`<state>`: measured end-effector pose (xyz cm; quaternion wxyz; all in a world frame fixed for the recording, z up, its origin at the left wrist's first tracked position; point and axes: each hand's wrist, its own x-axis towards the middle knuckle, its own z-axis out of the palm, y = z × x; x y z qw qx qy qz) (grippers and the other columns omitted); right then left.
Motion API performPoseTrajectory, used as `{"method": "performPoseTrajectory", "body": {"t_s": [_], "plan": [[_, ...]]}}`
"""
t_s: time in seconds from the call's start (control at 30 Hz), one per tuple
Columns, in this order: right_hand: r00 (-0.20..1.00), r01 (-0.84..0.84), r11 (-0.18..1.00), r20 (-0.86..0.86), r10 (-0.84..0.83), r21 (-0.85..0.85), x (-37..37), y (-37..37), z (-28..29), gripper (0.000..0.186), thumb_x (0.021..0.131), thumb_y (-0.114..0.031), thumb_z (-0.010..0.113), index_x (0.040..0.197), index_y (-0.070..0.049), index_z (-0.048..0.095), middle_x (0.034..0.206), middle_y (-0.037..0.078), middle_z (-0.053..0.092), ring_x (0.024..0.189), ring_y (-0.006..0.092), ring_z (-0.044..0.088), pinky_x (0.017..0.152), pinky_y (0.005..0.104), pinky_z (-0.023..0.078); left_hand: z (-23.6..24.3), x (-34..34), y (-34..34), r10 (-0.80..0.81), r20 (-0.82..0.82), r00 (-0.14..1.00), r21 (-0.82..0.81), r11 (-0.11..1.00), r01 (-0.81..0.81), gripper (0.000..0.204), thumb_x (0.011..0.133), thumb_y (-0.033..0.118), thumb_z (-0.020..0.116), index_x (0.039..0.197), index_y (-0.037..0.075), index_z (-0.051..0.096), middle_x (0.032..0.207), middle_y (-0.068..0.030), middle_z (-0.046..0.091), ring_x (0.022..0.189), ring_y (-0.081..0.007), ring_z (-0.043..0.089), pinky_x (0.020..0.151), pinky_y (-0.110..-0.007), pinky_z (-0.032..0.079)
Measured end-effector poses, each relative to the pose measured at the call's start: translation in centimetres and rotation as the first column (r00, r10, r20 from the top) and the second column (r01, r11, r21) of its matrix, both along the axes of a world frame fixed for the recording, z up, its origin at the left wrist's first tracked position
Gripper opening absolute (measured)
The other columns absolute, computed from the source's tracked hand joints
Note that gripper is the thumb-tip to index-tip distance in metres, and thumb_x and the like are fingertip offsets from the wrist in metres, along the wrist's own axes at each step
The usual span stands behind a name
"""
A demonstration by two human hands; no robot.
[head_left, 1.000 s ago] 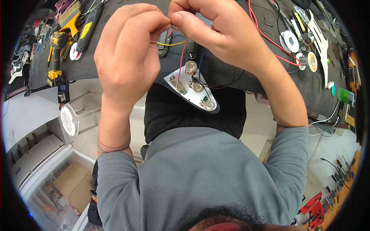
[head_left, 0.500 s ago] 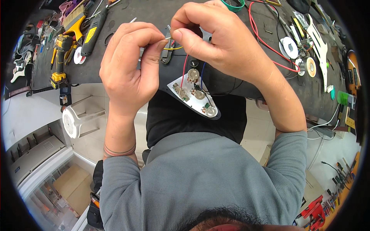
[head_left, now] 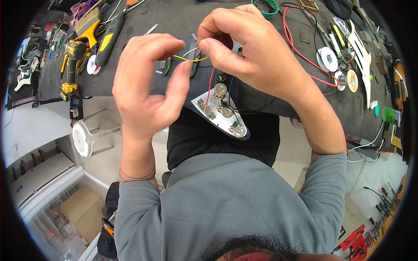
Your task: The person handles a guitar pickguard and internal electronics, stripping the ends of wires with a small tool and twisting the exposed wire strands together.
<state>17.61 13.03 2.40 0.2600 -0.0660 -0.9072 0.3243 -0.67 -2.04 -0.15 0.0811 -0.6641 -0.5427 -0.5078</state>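
My left hand (head_left: 150, 82) is held up with thumb and fingers apart and nothing between them. Opposite it, my right hand (head_left: 244, 48) has thumb and forefinger pinched together at the end of a thin white wire (head_left: 190, 52). A yellow wire (head_left: 185, 58) runs just below the pinch. Beneath my hands, a white-faced guitar control plate (head_left: 210, 108) lies tilted at the table edge, carrying several round potentiometers and a small switch. Red wire (head_left: 210, 85) and blue wire (head_left: 230, 85) rise from it. Dark guitar pickups (head_left: 163, 66) lie partly hidden behind my left fingers.
On the dark workbench (head_left: 143, 17), a yellow cordless driver (head_left: 72, 65), a brush (head_left: 87, 30) and a black-yellow tool (head_left: 109, 39) lie left. Wire spools (head_left: 327, 56), red cable (head_left: 289, 32) and a white guitar-shaped plate (head_left: 361, 52) lie right. A white stool (head_left: 82, 138) stands below left.
My left fingers have parted and let go of the thin wire, moving slightly down and away. My right hand keeps its pinch nearly in place. The view has shifted slightly.
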Motion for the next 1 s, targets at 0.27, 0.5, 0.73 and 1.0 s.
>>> {"method": "performPoseTrajectory", "body": {"t_s": [0.27, 0.5, 0.73, 1.0], "plan": [[0.891, -0.12, 0.99, -0.447, 0.076, -0.071, -1.3, 0.4, -3.0, 0.02, 0.099, -0.014, 0.077, 0.117, -0.007, 0.072, 0.1, 0.003, 0.07, 0.094, 0.0209, 0.067, 0.098, 0.0397, 0.041, -0.1, -0.4, 1.0, 0.0, -0.095, 0.995, 0.032, 0.999, 0.003, 0.022, 0.083, -0.015, 0.08, 0.099, -0.001, 0.074, 0.09, -0.0112, 0.075, 0.076, -0.0249, 0.069, 0.069, -0.034, 0.055], [0.938, -0.272, 0.96, -0.204, 0.281, 0.072, -0.3, 1.4, -1.9, 0.022, 0.104, -0.011, 0.078, 0.122, -0.002, 0.07, 0.098, 0.007, 0.07, 0.094, 0.02, 0.071, 0.098, 0.0377, 0.048, -0.6, -0.3, 0.6, -0.002, -0.072, 0.997, 0.037, 0.999, 0.004, 0.021, 0.083, -0.014, 0.08, 0.098, -0.001, 0.074, 0.088, -0.0114, 0.074, 0.076, -0.0264, 0.07, 0.069, -0.035, 0.056], [0.971, -0.062, 0.979, -0.237, 0.015, -0.194, -1.2, 0.1, -3.6, 0.011, 0.095, -0.016, 0.078, 0.097, -0.008, 0.072, 0.088, 0.003, 0.072, 0.089, 0.0217, 0.07, 0.098, 0.0394, 0.046, -0.7, -2.2, -0.8, -0.01, 0.029, 1.0, 0.012, 1.0, 0.01, 0.017, 0.086, -0.012, 0.076, 0.099, -0.002, 0.073, 0.091, -0.0121, 0.074, 0.078, -0.0237, 0.07, 0.072, -0.035, 0.056], [0.969, -0.033, 0.933, -0.239, -0.058, -0.359, -1.2, 0.8, -2.7, 0.008, 0.098, -0.009, 0.077, 0.102, -0.003, 0.073, 0.096, 0.001, 0.067, 0.08, 0.0129, 0.053, 0.078, 0.0287, 0.043, -0.9, -14.5, -4.6, 0.673, 0.101, 0.733, -0.274, 0.727, -0.629, 0.014, 0.11, 0.01, 0.071, 0.12, 0.0, 0.073, 0.106, -0.0033, 0.073, 0.092, -0.0101, 0.066, 0.085, -0.028, 0.057]]}}
